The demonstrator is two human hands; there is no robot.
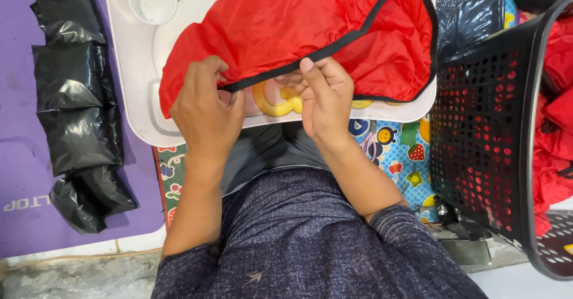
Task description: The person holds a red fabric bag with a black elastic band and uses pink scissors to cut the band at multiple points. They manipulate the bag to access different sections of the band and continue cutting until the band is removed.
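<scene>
Both hands, the left hand [206, 105] and right hand [325, 96], pinched the black-trimmed edge of the red fabric cover [286, 30] over the white surface [134, 96]. The step in hand appeared to be working along that hem; the next move would call for a fresh grip further along.

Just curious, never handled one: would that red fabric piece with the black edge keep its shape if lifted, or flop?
Probably floppy: the red fabric piece lies in soft folds on the white tray. It looks thin and slightly shiny, so likely light and a bit slippery. Both the left hand and right hand pinch its black edge.
</scene>
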